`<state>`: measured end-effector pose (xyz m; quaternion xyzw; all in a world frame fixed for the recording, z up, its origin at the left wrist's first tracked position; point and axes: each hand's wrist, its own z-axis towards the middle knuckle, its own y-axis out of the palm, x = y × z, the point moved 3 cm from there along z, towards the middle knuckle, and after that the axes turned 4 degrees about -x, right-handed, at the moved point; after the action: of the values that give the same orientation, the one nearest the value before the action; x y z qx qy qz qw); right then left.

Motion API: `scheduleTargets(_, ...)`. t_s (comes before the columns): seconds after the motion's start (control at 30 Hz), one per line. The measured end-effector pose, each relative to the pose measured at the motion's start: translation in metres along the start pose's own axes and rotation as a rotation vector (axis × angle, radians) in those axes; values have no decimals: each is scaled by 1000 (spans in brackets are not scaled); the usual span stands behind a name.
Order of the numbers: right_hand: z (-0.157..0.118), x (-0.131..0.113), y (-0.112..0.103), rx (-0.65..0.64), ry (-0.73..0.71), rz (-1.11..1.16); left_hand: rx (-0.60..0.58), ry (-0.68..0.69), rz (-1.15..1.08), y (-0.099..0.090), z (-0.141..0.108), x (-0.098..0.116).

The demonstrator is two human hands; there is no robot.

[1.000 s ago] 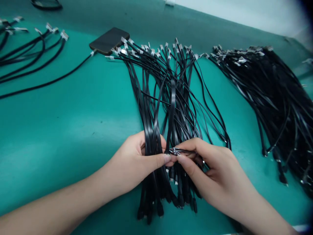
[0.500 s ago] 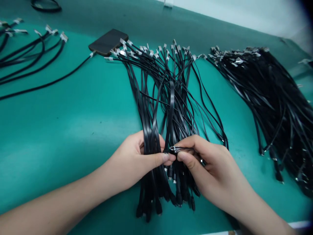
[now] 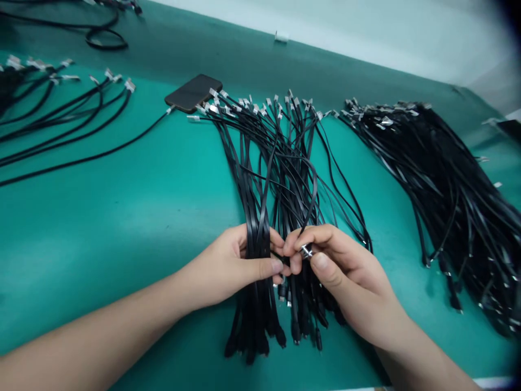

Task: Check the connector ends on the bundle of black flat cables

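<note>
My left hand [image 3: 230, 266] is closed around a bundle of flat black cables [image 3: 255, 217], their dark lower ends hanging below it. Beside it, my right hand [image 3: 354, 271] pinches a small shiny metal-and-black piece [image 3: 306, 251] between thumb and fingers; it looks like a cable connector, but its exact kind is unclear. A black cable curves down to these right fingers from above. The fingertips of both hands nearly meet. Behind and below them lies a spread of more cables [image 3: 291, 179], with pale-tipped plugs [image 3: 264, 108] at the far end.
A dark phone [image 3: 194, 92] lies behind the cables with a cable plugged into it. More black cables [image 3: 81, 117] lie on the left. A large pile of cables [image 3: 448, 184] covers the right side of the green table [image 3: 122, 233]. A looped cable [image 3: 106, 41] sits far left.
The view has shifted, so the table things appear lower. The shiny piece in my right hand has turned from flat to end-on. A flat cable by my left fingertips now runs to my right fingers.
</note>
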<state>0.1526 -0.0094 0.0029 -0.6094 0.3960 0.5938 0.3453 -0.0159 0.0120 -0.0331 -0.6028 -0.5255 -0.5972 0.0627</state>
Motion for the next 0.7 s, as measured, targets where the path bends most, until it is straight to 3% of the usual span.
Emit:
scheduleTargets(0.13, 3, 0, 0, 2, -34, -31, 17, -9, -7, -1, 1, -1)
scheduleTargets(0.4, 0, -7, -13, 178, -152, -518, 166, -49, -19, -1, -3, -4)
scheduleTargets(0.53, -3, -12, -15, 122, -66, -717, 184, -50, -41, 0, -4, -4)
scheduleTargets(0.7, -1, -17, -6, 1, 18, -764, 237, -99, -13, 1, -2, -2)
